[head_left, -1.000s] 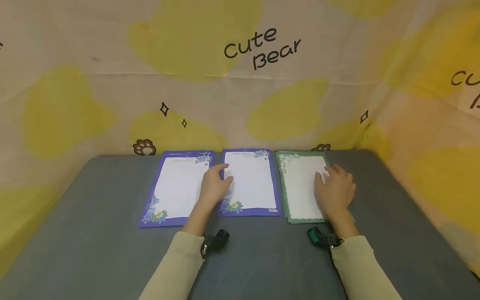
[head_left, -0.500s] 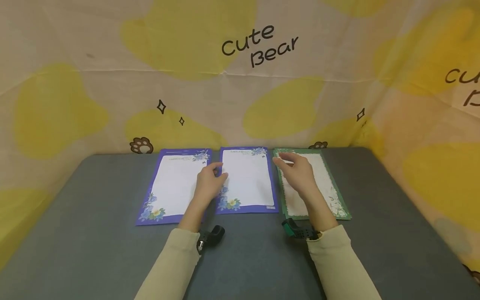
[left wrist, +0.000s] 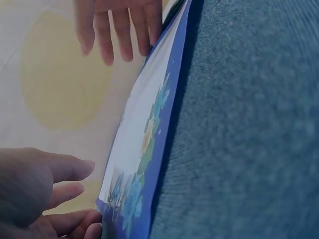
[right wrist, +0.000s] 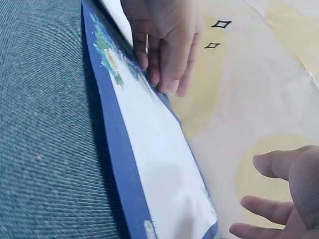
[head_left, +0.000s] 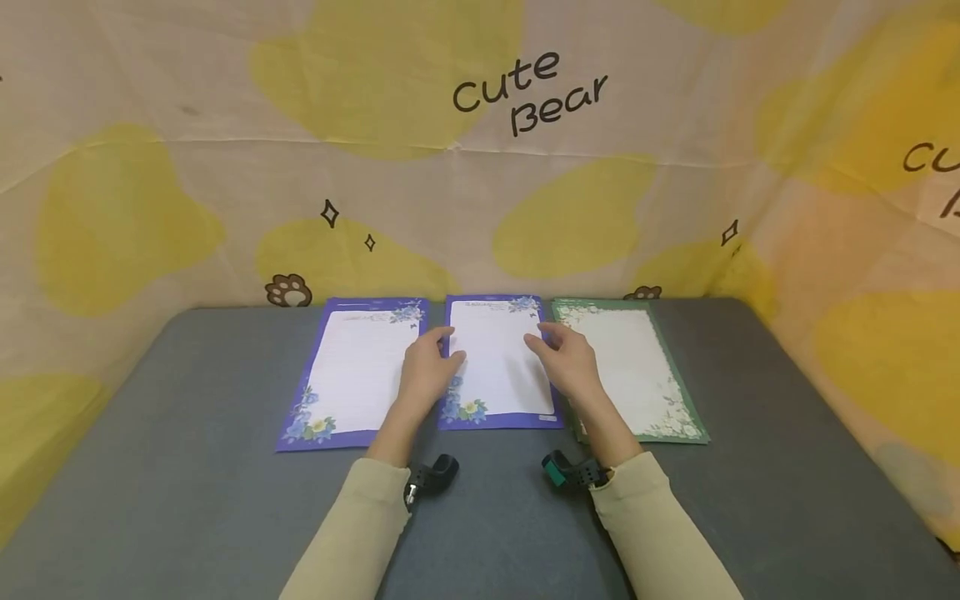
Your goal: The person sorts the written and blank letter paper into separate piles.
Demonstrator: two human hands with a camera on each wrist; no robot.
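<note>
Two purple-bordered stationery sheets with blue flowers lie side by side: a left sheet [head_left: 360, 367] and a middle sheet [head_left: 498, 358]. To their right is a stack of green-bordered sheets [head_left: 630, 367]. My left hand [head_left: 429, 367] is over the gap between the purple sheets, its fingertips at the middle sheet's left edge; the left wrist view shows loosely bent fingers there. Contact is hard to tell. My right hand [head_left: 572, 362] hovers at the middle sheet's right edge, partly over the green stack. In the right wrist view its fingers [right wrist: 269, 209] are spread and hold nothing.
The sheets lie near the far edge of a dark grey table [head_left: 187, 467]. Behind it hangs a cream and yellow cloth [head_left: 420, 200] printed with "Cute Bear". Each wrist carries a black strap [head_left: 431, 477] with a camera.
My right hand has come left from the green stack's right side, across the stack, to the middle purple sheet's right edge. My left hand has stayed nearly in place.
</note>
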